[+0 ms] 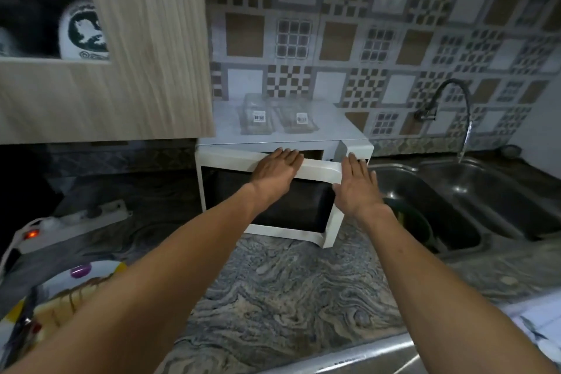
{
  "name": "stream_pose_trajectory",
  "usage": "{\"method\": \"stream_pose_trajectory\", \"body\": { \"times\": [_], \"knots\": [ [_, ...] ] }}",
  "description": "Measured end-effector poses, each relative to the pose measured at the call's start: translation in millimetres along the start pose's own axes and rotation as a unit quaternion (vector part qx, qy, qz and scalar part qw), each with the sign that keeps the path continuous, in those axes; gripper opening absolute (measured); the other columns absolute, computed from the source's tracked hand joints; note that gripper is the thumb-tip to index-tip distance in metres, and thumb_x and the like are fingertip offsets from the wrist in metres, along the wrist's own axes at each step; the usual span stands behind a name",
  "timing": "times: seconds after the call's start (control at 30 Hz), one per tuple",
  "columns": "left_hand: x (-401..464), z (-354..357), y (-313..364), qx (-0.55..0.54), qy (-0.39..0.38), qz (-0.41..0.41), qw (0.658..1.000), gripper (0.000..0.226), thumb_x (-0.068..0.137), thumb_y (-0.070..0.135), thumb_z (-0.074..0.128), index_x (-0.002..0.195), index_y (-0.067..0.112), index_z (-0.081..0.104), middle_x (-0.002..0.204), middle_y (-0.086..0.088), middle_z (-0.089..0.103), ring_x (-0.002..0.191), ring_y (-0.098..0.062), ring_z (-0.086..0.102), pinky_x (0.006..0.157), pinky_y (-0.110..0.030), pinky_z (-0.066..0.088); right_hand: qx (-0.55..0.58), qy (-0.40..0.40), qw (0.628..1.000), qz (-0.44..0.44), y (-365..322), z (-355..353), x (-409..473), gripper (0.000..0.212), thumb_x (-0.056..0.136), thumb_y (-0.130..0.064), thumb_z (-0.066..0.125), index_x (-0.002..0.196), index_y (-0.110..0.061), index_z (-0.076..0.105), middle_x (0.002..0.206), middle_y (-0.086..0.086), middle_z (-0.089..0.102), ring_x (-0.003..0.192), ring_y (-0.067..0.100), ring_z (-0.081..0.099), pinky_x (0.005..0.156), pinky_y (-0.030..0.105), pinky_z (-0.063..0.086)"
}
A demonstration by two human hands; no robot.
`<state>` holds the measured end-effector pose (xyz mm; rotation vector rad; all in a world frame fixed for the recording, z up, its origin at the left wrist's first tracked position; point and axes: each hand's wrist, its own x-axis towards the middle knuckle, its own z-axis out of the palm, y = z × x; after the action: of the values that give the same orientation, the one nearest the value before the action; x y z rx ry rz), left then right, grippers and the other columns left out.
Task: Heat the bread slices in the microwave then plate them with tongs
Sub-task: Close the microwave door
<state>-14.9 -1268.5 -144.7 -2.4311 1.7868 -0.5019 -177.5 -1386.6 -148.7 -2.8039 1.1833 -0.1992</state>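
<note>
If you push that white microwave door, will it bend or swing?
The microwave door looks stiff, so it probably swings rather than bends. It stands ajar, hinged on the left. Both flat hands, left hand and right hand, suggest an easy push.

We stretch both bare arms forward. Our left hand lies flat, palm down, fingers together. Our right hand is open too, fingers straight and pointing away from us.
</note>
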Motion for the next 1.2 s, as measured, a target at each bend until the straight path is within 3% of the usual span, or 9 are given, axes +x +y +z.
{"method": "stream_pose_trajectory", "body": {
  "times": [0.1,0.2,0.27,0.37,0.47,0.57,0.9,1.03,1.2],
  "knots": [
    [3.4,11.6,9.5,-0.041,0.05,-0.036,0.997,0.069,0.092,0.004,0.051,0.154,0.007,0.02,0.163,-0.011,0.017,0.15,-0.023,0.016,0.124,-0.036,0.005,-0.013,-0.018,0.999,-0.044,10.8,-4.2,19.9,0.077,0.103,-0.031,0.042,0.159,-0.013,-0.009,0.166,0.004,-0.013,0.153,0.027,-0.013,0.124,0.049,-0.001],
    [-4.0,33.7,36.5,-0.125,0.252,-0.051,0.958,0.055,0.077,-0.004,0.058,0.132,0.003,0.057,0.147,-0.015,0.048,0.137,-0.031,0.044,0.117,-0.044,0.031,-0.026,-0.035,0.994,-0.1,23.8,-10.1,41.3,0.08,0.102,-0.036,0.044,0.158,-0.013,-0.007,0.167,0.003,-0.012,0.153,0.027,-0.012,0.124,0.049,-0.001],
    [-6.0,48.7,66.4,-0.185,0.307,-0.099,0.928,0.038,0.076,-0.002,0.059,0.113,0.002,0.065,0.128,-0.015,0.06,0.119,-0.033,0.055,0.102,-0.046,0.047,-0.023,-0.045,0.989,-0.139,33.1,-14.2,56.5,0.079,0.102,-0.04,0.043,0.159,-0.014,-0.003,0.167,0.004,-0.01,0.153,0.026,-0.012,0.123,0.048,-0.001],
    [3.5,56.9,103.4,-0.293,0.214,-0.217,0.906,0.019,0.082,0.008,0.062,0.1,0.006,0.064,0.104,-0.011,0.059,0.095,-0.031,0.059,0.081,-0.043,0.052,-0.025,-0.052,0.982,-0.182,43.8,-21.1,73.7,0.075,0.102,-0.046,0.041,0.159,-0.017,0.001,0.167,0.006,-0.01,0.153,0.026,-0.013,0.122,0.048,-0.003],
    [25.3,59.3,120.1,-0.358,0.049,-0.282,0.889,0.032,0.088,0.027,0.065,0.113,0.008,0.062,0.111,-0.012,0.061,0.101,-0.032,0.061,0.085,-0.04,0.052,-0.038,-0.057,0.975,-0.211,56.2,-27.2,90.9,0.072,0.102,-0.053,0.038,0.159,-0.024,0.005,0.167,0.006,-0.01,0.153,0.026,-0.012,0.121,0.049,-0.004],
    [50.9,55.5,132.3,-0.374,-0.026,-0.279,0.884,0.035,0.09,0.034,0.065,0.113,0.007,0.061,0.109,-0.015,0.066,0.101,-0.033,0.063,0.083,-0.04,0.054,-0.039,-0.092,0.967,-0.236,69.6,-28.0,107.9,0.074,0.101,-0.059,0.034,0.159,-0.029,-0.001,0.167,0.005,-0.012,0.153,0.025,-0.01,0.123,0.05,-0.002],
    [87.0,71.2,133.2,-0.444,0.002,-0.334,0.831,0.038,0.095,0.035,0.062,0.079,0.0,0.061,0.07,-0.016,0.065,0.065,-0.031,0.064,0.065,-0.04,0.057,-0.003,-0.047,0.948,-0.315,85.5,-15.3,132.0,0.073,0.101,-0.055,0.038,0.16,-0.022,0.01,0.168,0.006,0.0,0.154,0.023,0.0,0.123,0.045,0.001],
    [90.9,64.3,133.3,-0.452,-0.005,-0.334,0.827,0.019,0.097,0.02,0.058,0.087,0.004,0.063,0.089,-0.014,0.07,0.084,-0.022,0.068,0.063,-0.021,0.042,0.009,-0.006,0.944,-0.329,83.4,-13.1,135.3,0.072,0.1,-0.049,0.046,0.158,-0.014,0.02,0.166,0.01,0.014,0.152,0.026,0.012,0.123,0.044,0.011],
    [96.2,61.9,131.5,-0.419,0.001,-0.326,0.848,0.013,0.096,0.014,0.056,0.084,0.009,0.057,0.091,0.0,0.069,0.09,-0.027,0.065,0.063,-0.022,0.038,0.008,0.031,0.945,-0.325,79.5,-16.0,131.6,0.07,0.099,-0.044,0.053,0.155,-0.011,0.029,0.163,0.009,0.025,0.147,0.029,0.027,0.116,0.041,0.026]
  ]
}}
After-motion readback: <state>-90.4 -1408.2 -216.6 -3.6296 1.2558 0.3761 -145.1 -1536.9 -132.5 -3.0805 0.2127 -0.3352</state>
